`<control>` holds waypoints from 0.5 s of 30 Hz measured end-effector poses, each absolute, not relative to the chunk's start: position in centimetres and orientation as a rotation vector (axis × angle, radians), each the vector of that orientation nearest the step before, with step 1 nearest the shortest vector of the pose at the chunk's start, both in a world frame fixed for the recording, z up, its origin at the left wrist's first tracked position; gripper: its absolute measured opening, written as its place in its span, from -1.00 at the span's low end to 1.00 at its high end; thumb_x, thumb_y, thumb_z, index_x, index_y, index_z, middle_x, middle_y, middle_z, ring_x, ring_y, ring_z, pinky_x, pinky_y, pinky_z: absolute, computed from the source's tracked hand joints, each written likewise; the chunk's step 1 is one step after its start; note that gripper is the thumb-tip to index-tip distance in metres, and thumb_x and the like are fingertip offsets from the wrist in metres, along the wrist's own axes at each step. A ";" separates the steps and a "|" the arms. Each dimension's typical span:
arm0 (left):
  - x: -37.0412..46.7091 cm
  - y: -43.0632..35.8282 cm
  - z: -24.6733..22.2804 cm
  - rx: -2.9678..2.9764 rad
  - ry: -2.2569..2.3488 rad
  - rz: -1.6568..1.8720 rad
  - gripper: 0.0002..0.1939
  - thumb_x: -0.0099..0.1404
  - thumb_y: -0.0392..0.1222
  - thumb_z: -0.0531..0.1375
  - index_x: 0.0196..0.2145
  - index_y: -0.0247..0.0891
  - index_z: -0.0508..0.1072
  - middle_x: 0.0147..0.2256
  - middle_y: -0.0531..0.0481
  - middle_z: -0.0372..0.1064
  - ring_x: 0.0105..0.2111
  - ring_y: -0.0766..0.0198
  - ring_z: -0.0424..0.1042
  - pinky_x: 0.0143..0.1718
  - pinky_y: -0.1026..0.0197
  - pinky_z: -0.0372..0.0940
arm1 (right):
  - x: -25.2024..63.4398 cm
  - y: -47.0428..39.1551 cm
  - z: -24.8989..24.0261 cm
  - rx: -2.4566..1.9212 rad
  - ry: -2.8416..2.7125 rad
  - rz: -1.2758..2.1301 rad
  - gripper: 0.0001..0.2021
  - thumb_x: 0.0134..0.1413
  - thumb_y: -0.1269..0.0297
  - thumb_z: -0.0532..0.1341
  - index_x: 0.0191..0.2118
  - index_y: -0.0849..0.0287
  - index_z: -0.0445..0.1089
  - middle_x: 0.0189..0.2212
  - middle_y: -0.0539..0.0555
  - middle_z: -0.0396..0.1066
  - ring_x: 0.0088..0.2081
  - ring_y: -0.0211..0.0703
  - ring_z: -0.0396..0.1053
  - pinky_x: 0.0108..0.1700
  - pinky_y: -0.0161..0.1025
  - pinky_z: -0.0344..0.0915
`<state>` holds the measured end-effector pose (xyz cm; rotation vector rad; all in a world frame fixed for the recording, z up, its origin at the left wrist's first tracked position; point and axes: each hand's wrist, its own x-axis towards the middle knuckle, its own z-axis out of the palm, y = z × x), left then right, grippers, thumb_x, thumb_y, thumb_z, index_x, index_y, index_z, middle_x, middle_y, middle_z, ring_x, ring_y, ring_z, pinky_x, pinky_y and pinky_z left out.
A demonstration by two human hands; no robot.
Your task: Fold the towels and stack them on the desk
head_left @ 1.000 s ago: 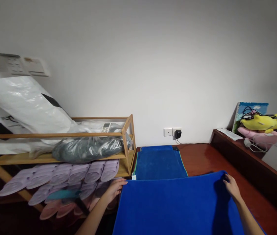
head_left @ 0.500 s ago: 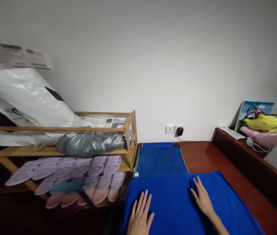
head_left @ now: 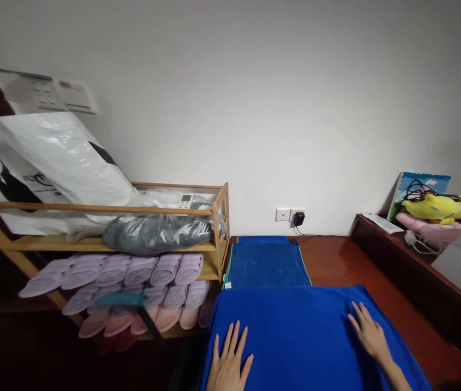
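Observation:
A bright blue cloth (head_left: pixel 295 336) lies spread over the near part of the red-brown wooden surface, its far edge fairly straight. My left hand (head_left: pixel 230 361) rests palm down on its left side, fingers spread. Toward the cloth's far right corner, my right hand (head_left: pixel 368 331) lies with fingers stretched out, touching or just over the fabric. Beyond the far edge is a darker blue cloth (head_left: pixel 269 266) with green edging and a small white tag at its left. Neither hand grips anything.
On the left stands a wooden shoe rack (head_left: pixel 169 209) with lilac slippers (head_left: pixel 112 270), pink slippers (head_left: pixel 120 324), a white plastic bag (head_left: pixel 67 163) and a remote control (head_left: pixel 185 201). A black plug (head_left: pixel 298 218) sits in the wall socket. A yellow plush toy (head_left: pixel 434 207) lies on the raised ledge (head_left: pixel 413 277) at right.
My right hand has slid right across the blue cloth toward its right edge. My left hand has shifted slightly left and down, its fingers more spread. The view has turned slightly.

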<state>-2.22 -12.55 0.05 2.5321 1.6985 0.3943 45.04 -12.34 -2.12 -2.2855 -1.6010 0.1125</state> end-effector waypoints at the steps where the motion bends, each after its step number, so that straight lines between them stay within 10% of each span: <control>1: -2.2 -12.6 0.0 2.532 1.699 0.402 -0.42 0.36 0.06 -0.13 0.26 0.03 -0.28 0.29 -0.01 -0.20 0.27 -0.01 -0.13 0.19 -0.27 -0.13 | 42.1 -12.9 -0.9 -2.162 -1.683 0.113 -0.38 0.12 -0.09 -0.07 0.25 0.07 0.03 0.28 0.18 -0.04 0.28 0.02 -0.11 0.19 0.09 0.04; 8: -1.7 -12.9 0.1 2.513 1.721 0.408 -0.43 0.36 0.05 -0.13 0.26 -0.01 -0.23 0.30 -0.04 -0.21 0.28 0.02 -0.18 0.21 -0.28 -0.23 | 19.7 -17.6 2.3 -1.677 -2.118 0.446 -0.44 0.19 -0.02 -0.08 0.28 -0.26 -0.26 0.31 -0.07 -0.20 0.29 -0.05 -0.14 0.21 0.11 0.06; 15: -1.5 -13.2 0.3 2.503 1.774 0.409 -0.43 0.36 0.04 -0.12 0.26 0.00 -0.21 0.30 -0.03 -0.22 0.28 -0.03 -0.23 0.18 -0.37 -0.36 | 25.3 -18.9 -1.6 -1.876 -1.978 0.161 -0.42 0.16 -0.06 -0.05 0.27 -0.22 -0.18 0.30 -0.03 -0.13 0.28 0.03 -0.11 0.20 0.20 0.02</control>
